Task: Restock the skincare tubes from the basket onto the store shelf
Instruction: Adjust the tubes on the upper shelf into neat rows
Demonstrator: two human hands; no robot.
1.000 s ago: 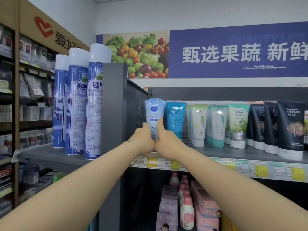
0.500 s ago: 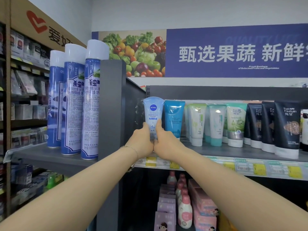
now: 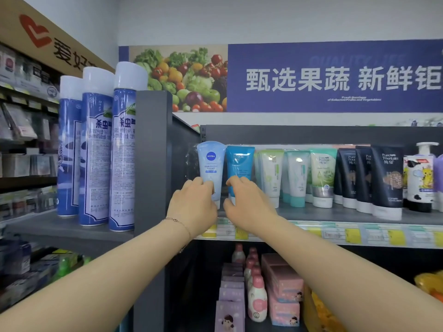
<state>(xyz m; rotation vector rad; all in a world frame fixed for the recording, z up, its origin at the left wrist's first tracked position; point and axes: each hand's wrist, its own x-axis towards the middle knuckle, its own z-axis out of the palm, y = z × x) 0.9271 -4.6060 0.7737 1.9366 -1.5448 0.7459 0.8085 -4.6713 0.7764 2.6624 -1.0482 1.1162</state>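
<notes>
**Pale blue tube at the shelf's left end**

Pale blue plastic is what we see between and just above both hands: the Nivea tube (image 3: 211,167) stands cap-down and upright on the grey shelf (image 3: 335,215), at the far left of the row, hard against the dark side panel (image 3: 153,164). Our left hand (image 3: 193,204) wraps the tube's lower part, fingers curled over its front near the cap, a thin bracelet (image 3: 177,221) on the wrist. Our right hand (image 3: 247,204) sits just beside it, fingers bent and resting on the lower part of the darker blue tube (image 3: 240,164), which stands touching the pale one; we cannot tell whether this hand truly grips it or only steadies it.

To the right of our right hand the row runs on with green and white tubes (image 3: 297,176), then black tubes (image 3: 386,178). Beyond our left hand, past the panel, three tall blue spray cans (image 3: 96,149) stand on a neighbouring shelf. Under both wrists, yellow price tags (image 3: 241,232) line the shelf edge. No basket appears in our view.
</notes>
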